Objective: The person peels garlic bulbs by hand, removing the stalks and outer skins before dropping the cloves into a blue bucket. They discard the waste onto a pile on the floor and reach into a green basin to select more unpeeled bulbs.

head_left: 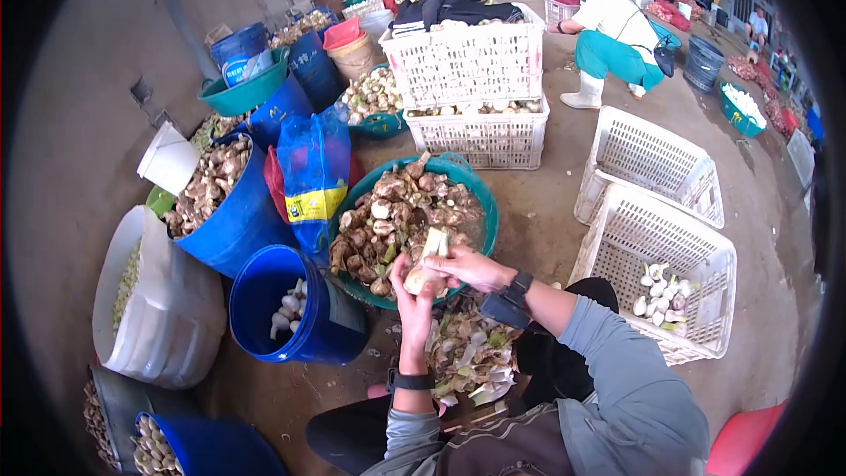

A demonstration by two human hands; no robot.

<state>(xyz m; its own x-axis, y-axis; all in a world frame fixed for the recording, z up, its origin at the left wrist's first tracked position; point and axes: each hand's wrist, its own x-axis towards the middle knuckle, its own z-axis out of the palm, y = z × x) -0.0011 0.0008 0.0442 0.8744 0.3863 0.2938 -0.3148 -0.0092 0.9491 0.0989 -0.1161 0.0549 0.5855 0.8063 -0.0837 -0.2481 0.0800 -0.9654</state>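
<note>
Just above the near edge of a round green basin (486, 189), my two hands meet on one garlic bulb (426, 280) with a thick pale stem pointing up. My left hand (411, 293) is closed round the bulb from the left. From the right, my right hand (476, 268) grips it near the base of the stem, its fingertips partly hidden. Brown unpeeled garlic bulbs (374, 211) fill the basin. A heap of peeled-off skins (476, 353) lies on the floor below my hands.
A blue bucket (339, 322) with white bulbs stands at left. To my right are white crates (718, 300), the nearer holding peeled bulbs (663, 298). Stacked crates (476, 137) stand ahead. A person (621, 35) crouches beyond. Blue barrels (238, 203) line the left wall.
</note>
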